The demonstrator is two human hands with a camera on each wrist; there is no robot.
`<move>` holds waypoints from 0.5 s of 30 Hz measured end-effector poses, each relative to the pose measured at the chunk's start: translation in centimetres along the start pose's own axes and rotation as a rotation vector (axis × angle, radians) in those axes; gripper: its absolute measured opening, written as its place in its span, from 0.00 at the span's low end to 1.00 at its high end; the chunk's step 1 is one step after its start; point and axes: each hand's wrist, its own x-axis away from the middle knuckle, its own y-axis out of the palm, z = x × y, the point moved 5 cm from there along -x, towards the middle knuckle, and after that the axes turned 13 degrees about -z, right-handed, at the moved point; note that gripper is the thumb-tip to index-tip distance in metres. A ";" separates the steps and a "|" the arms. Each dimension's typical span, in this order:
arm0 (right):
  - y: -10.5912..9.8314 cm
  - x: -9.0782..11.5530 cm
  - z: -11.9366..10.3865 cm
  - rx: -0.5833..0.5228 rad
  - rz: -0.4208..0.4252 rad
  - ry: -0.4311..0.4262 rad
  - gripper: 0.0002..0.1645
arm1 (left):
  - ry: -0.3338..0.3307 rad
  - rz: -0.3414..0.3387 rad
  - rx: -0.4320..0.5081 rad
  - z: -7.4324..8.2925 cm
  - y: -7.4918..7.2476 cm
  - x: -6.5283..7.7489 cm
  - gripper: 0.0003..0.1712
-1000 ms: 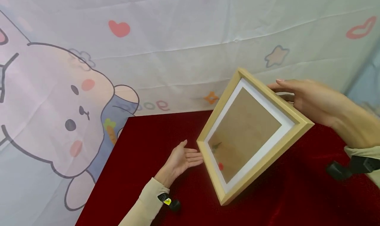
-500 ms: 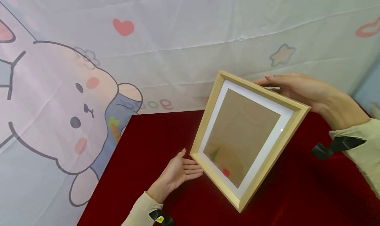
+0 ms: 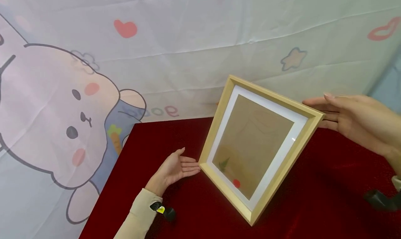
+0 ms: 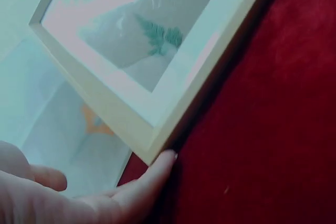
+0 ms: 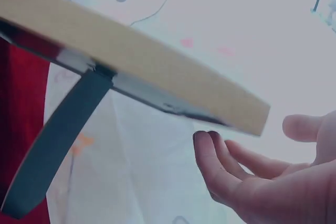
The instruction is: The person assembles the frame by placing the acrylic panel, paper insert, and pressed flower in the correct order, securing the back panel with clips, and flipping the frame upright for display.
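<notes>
A light wooden picture frame (image 3: 253,145) with a white mat leans back on the dark red cloth. Behind its pane show a small green fern leaf (image 4: 155,35) and a red round shape (image 3: 236,183). A dark support leg (image 5: 58,140) juts from its back in the right wrist view. My left hand (image 3: 170,171) lies palm up, fingers extended, with its fingertips at the frame's left corner. At the right corner, my right hand (image 3: 363,124) is spread with relaxed fingers. The right wrist view shows a gap between it and the frame.
Dark red cloth (image 3: 156,138) covers the tabletop. Behind it hangs a pale curtain (image 3: 194,33) printed with a cartoon animal (image 3: 62,113), hearts and a star. Black wrist cameras are strapped at both sleeves.
The frame has turned and swung more upright, its top corner moving left. My right hand has come off its top edge and drawn away to the right. My left hand has shifted slightly left.
</notes>
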 end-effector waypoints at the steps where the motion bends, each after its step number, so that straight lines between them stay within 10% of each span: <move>1: 0.3 0.6 0.1 -0.006 0.020 -0.032 0.28 | -0.010 -0.017 0.008 0.1 -0.2 -0.2 0.42; 8: 2.2 2.7 0.4 -0.033 0.071 -0.260 0.26 | -0.003 -0.029 0.073 -0.2 -0.8 -0.9 0.41; 15: 3.3 2.4 0.3 0.066 0.314 -0.217 0.23 | 0.027 -0.065 0.136 -0.7 -0.7 -0.5 0.40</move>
